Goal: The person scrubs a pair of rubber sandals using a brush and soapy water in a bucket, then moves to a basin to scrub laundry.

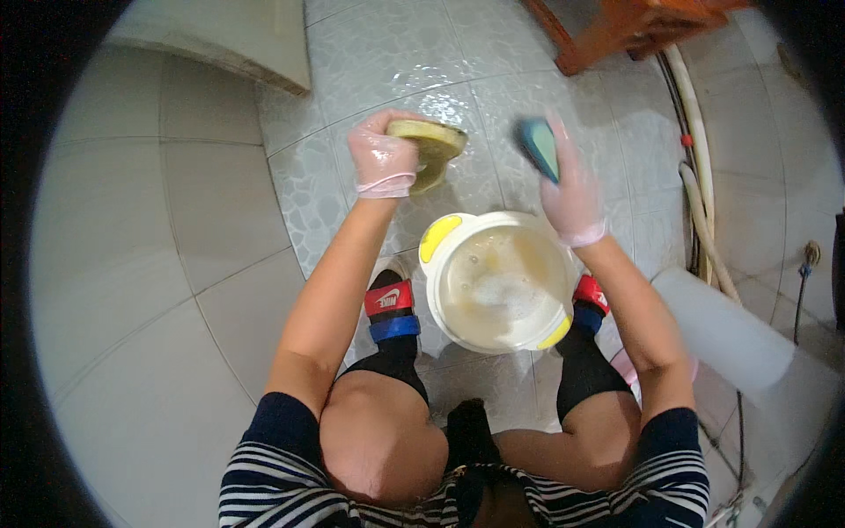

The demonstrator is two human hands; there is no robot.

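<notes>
My left hand (pixel 383 157), in a thin pink translucent glove, grips a yellowish-green item (pixel 429 134) that looks like a slipper, with a thick, rounded edge facing up. In my right hand (pixel 573 191), gloved the same way and blurred, is a small scrubbing brush (pixel 542 146) with a light green and teal back. Its dark bristles point left, apart from the slipper. Below and between both hands stands a round white plastic basin (pixel 432 300) with yellow handle pads. Cloudy, sudsy water (pixel 502 290) fills much of it.
Wet grey tiles (pixel 389 59) shine beyond my hands. A reddish-brown wooden furniture leg (pixel 581 53) stands at upper right, near white pipes (pixel 693 132) along the wall. A whitish cylinder (pixel 726 330) lies right of my foot. A pale panel (pixel 218 39) juts in at upper left.
</notes>
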